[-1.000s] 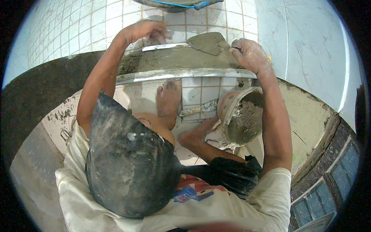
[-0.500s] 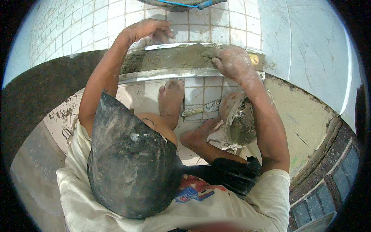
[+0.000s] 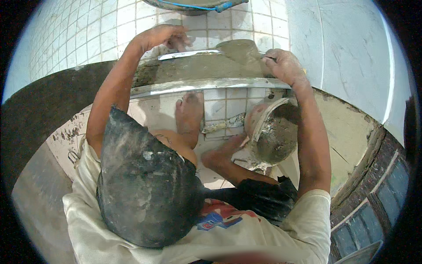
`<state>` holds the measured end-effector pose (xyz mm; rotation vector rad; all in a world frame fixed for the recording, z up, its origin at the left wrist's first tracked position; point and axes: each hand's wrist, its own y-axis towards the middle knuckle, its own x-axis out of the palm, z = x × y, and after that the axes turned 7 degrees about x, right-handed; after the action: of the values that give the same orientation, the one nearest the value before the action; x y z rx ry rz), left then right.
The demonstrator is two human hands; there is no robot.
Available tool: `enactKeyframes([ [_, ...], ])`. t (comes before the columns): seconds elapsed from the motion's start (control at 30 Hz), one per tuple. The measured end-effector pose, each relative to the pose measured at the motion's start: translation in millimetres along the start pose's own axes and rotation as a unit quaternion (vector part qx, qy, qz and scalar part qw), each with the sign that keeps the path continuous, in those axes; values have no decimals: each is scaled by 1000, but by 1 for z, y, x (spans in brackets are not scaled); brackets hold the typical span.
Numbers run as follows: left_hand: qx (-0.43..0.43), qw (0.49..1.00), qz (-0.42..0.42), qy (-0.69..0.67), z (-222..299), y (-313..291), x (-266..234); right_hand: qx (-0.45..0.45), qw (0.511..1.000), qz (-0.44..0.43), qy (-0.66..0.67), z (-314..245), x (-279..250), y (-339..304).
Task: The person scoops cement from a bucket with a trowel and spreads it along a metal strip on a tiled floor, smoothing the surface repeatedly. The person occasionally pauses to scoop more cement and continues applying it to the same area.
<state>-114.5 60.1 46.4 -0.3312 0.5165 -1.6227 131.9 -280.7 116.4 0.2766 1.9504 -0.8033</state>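
The right hand [image 3: 285, 66] is closed around the handle of a trowel [image 3: 239, 52], whose mortar-coated blade lies flat on the wet mortar [image 3: 193, 68] spread along a narrow ledge [image 3: 198, 84]. The left hand [image 3: 165, 35] rests at the far edge of that mortar bed with its fingers bent down onto a thin metal strip [image 3: 189, 54] — whether they pinch the strip or only press on it cannot be told. The strip runs along the back of the bed, against the tiled wall [image 3: 79, 39]; the ledge's front edge is a pale, rounded band.

Below the ledge, both bare feet [image 3: 190, 112] stand on small white floor tiles [image 3: 228, 108]. Just right of the feet sits a tilted bucket [image 3: 274, 132] with grey mortar inside — under the right forearm. A dark cap [image 3: 145, 189] fills the near foreground above a pale shirt [image 3: 272, 233]. At the top rim another grey tub with a blue handle [image 3: 198, 5] shows in part.
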Motion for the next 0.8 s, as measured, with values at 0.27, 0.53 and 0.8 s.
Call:
enactKeyframes([
  [0.27,12,1000,-11,-8,-12,16,1,-91,995,-27,-34,-4,1,-6],
  [0.53,-16,1000,-23,-7,-24,43,10,-59,996,-39,-50,3,9,-4],
  [0.8,-41,997,-54,40,-19,50,12,27,999,-27,-36,29,-17,3],
])
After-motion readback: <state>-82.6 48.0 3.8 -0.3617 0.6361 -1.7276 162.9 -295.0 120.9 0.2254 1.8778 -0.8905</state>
